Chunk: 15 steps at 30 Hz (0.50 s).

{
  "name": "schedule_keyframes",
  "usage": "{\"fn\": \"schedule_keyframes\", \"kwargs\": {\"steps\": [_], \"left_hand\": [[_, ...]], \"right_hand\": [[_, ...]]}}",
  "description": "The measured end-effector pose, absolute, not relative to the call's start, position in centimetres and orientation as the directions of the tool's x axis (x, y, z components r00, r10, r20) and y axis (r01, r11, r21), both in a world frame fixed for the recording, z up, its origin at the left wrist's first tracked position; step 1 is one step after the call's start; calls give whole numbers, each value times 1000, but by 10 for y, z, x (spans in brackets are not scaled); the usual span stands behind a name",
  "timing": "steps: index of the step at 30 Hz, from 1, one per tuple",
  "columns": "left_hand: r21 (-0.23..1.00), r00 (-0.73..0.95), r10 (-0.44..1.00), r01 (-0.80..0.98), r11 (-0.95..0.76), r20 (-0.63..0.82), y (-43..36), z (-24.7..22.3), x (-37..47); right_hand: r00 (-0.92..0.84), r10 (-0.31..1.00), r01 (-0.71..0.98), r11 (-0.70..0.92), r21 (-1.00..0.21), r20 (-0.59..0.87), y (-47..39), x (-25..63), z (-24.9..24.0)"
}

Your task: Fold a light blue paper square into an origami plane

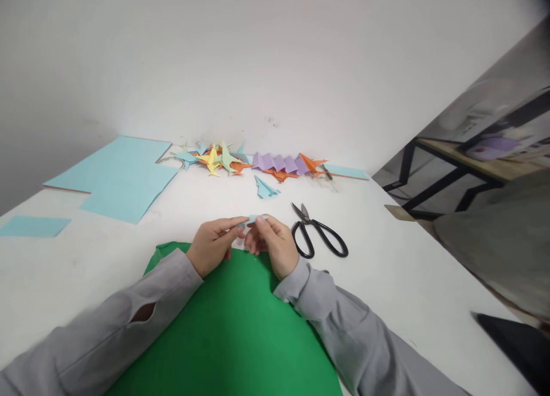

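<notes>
Evidently the small blue paper piece called for two careful grips, for the left hand pinched one end between thumb and fingers while the right hand pressed its thumb on the other; so slight a strip would probably have bent or slipped in a single grasp; it sat raised between the fingertips, over the far edge of the green sheet, perhaps to keep the folds in plain sight. Scissors lay just beside the right hand, blades parted, seemingly left there for easy reach; a folded blue figure rested beyond the hands; the purple pleated paper and a cluster of folded figures lined the wall, likely to spare working room; large blue sheets lay off to the left.
</notes>
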<state>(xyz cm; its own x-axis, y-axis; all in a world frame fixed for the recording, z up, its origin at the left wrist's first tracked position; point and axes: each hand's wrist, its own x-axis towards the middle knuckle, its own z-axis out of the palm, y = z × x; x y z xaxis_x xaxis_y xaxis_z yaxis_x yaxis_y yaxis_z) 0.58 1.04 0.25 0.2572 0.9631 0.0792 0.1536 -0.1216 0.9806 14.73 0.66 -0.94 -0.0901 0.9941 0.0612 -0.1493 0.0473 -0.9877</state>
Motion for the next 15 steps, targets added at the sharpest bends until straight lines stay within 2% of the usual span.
{"fn": "schedule_keyframes", "kwargs": {"steps": [4,7,11,15], "left_hand": [[981,234,967,141,-134,98,9,3,6],[992,211,972,47,-115,103,10,3,5],[996,160,987,-84,12,1,13,3,5],[992,209,976,-98,83,-61,17,1,4]], "right_hand": [[-53,998,-188,7,-982,17,8,148,-11],[-44,999,-202,-7,-979,2,9,149,-12],[-50,999,-188,-5,-982,5,8,148,-11],[-67,998,-172,-15,-985,-3,7,149,-11]]}}
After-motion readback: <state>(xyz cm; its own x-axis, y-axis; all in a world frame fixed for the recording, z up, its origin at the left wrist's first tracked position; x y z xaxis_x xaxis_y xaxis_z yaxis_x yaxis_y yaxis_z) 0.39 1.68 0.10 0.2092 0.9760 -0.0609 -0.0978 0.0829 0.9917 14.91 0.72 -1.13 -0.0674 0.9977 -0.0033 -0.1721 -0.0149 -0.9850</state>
